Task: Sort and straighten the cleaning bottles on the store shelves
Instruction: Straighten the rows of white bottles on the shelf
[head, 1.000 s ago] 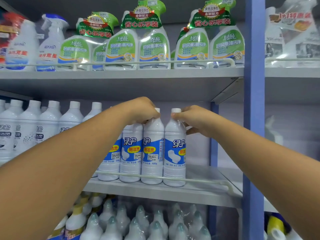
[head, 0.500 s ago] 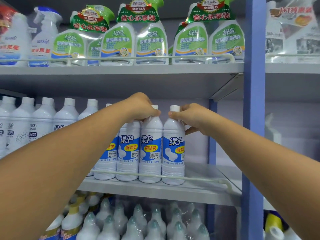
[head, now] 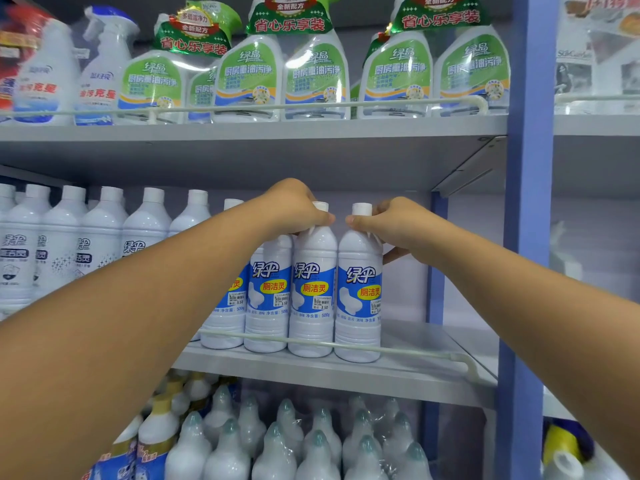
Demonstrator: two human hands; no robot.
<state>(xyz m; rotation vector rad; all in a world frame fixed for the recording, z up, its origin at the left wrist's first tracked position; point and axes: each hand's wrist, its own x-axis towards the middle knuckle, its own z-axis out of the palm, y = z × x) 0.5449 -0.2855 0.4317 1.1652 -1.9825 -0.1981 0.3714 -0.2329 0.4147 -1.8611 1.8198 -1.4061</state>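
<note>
Several white bottles with blue labels stand upright in a row on the middle shelf [head: 346, 375], behind a thin rail. My left hand [head: 294, 209] grips the neck of the second bottle from the right [head: 313, 292]. The neck of the rightmost bottle [head: 358, 299] sits in the grip of my right hand [head: 394, 223], just below the white cap. These two bottles stand side by side, touching. More white bottles [head: 104, 237] with grey labels fill the left of the same shelf; my left forearm hides part of them.
Green-labelled spray bottles [head: 311, 71] line the top shelf behind a rail. Shrink-wrapped bottles [head: 311, 445] crowd the shelf below. A blue upright post [head: 526, 237] bounds the bay on the right. Bare shelf lies right of the rightmost bottle.
Both hands keep their hold on the two bottle necks. The bottles have barely shifted; the view has drifted a little.
</note>
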